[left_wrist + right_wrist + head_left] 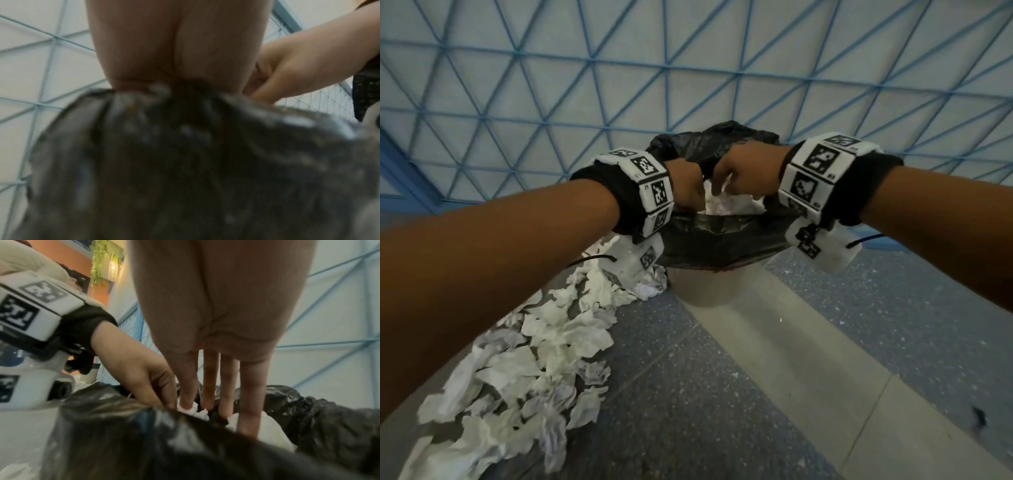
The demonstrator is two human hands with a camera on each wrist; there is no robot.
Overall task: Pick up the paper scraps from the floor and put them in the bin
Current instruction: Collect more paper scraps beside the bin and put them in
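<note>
White paper scraps are being pressed down inside the bin by the right hand, whose fingers are being held straight and extended downward, their tips resting on the crumpled paper; nothing is being clasped by this hand. Just beside it, the near rim of the black bin liner is being pinched by the left hand, its fingers curled over the plastic edge, as is being shown in the right wrist view at. In the left wrist view the liner is being rendered as a blurred dark mass directly beneath the palm. Both hands are being held close together over the bin's mouth, where further white paper is being seen inside. A long trail of paper scraps on the floor is lying to the left of the bin, on speckled grey flooring. Marker-covered wristbands are being worn on both wrists. A pale wall with a blue triangular grid is standing behind the bin.
</note>
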